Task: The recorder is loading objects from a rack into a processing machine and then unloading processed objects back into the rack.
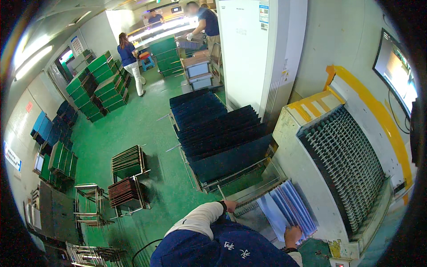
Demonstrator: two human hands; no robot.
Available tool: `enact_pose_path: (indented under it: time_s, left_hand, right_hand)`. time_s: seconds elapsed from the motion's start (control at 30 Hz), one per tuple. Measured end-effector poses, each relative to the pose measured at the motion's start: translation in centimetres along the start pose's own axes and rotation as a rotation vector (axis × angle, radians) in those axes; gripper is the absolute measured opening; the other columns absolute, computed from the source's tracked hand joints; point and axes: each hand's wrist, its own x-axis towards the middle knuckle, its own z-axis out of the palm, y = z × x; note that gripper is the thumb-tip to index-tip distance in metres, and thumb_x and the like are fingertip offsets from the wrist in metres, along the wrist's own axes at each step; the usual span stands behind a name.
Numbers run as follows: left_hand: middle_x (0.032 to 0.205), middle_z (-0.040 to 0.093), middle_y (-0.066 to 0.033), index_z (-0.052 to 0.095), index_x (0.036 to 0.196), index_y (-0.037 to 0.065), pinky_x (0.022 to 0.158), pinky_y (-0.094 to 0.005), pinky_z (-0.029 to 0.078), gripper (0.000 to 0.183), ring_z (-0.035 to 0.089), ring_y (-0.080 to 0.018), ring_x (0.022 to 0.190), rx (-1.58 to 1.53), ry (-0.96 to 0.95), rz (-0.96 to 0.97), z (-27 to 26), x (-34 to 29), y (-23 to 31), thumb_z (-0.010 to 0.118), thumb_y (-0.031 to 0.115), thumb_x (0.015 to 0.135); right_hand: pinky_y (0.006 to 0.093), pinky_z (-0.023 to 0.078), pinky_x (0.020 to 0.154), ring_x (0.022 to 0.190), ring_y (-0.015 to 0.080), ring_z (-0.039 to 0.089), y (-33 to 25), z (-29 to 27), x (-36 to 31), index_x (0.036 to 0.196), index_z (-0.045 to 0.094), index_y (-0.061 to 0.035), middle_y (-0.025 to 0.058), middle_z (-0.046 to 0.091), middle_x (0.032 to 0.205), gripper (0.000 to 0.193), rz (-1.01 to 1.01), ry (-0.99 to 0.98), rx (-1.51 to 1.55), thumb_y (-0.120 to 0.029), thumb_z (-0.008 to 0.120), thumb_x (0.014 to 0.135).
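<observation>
A stack of thin light-blue panels (289,207) stands tilted on edge in a metal rack (251,202), low at the right. My right hand (292,236) is closed on the near edge of these panels; how many it grips I cannot tell. My left hand (230,206) is closed around the metal bar at the left end of the rack. Just beyond, a larger wire rack (213,181) holds many dark panels (231,158) upright in rows, close to my left hand.
A machine with a bed of ridged rollers (344,164) stands right of the blue panels. A tall white cabinet (244,49) and a wall screen (396,66) are beyond. Smaller racks (129,191) sit on the green floor at left. Green crates (106,80) and several people are farther back.
</observation>
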Motion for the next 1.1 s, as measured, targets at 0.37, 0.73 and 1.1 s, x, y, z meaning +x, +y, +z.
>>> enact_pose_path:
  time_s: [0.37, 0.73, 1.1]
  left_hand:
    - [0.088, 0.067, -0.0169, 0.054, 0.118, 0.006, 0.059, -0.0452, 0.049, 0.056, 0.065, -0.0301, 0.077, 0.142, -0.060, -0.014, 0.2, 0.9, -0.3, 0.056, 0.008, 0.061]
    - [0.080, 0.066, -0.0173, 0.057, 0.111, 0.003, 0.051, -0.0431, 0.048, 0.052, 0.065, -0.0297, 0.069, 0.036, -0.134, -0.052, 0.2, 1.3, -1.1, 0.057, 0.006, 0.059]
    - [0.088, 0.067, -0.0147, 0.058, 0.110, 0.006, 0.061, -0.0444, 0.051, 0.045, 0.066, -0.0304, 0.080, 0.127, -0.078, -0.057, -0.4, 0.0, -0.1, 0.056, 0.012, 0.065]
  right_hand:
    - [0.0449, 0.047, 0.077, 0.085, 0.0343, 0.061, 0.0, 0.3, 0.1, 0.075, 0.069, -0.0060, 0.0151, 0.064, 0.088, 0.032, -0.022, 0.032, 0.011, -0.038, 0.066, 0.073]
    - [0.0469, 0.047, 0.075, 0.086, 0.0349, 0.060, 0.4, 0.9, 0.2, 0.074, 0.069, -0.0036, 0.0180, 0.063, 0.094, 0.030, -0.032, 0.043, 0.053, -0.033, 0.064, 0.072]
    - [0.0456, 0.048, 0.076, 0.083, 0.0354, 0.061, 0.0, 0.2, 0.3, 0.077, 0.070, -0.0033, 0.0171, 0.062, 0.091, 0.034, -0.054, -0.003, 0.021, -0.037, 0.066, 0.073]
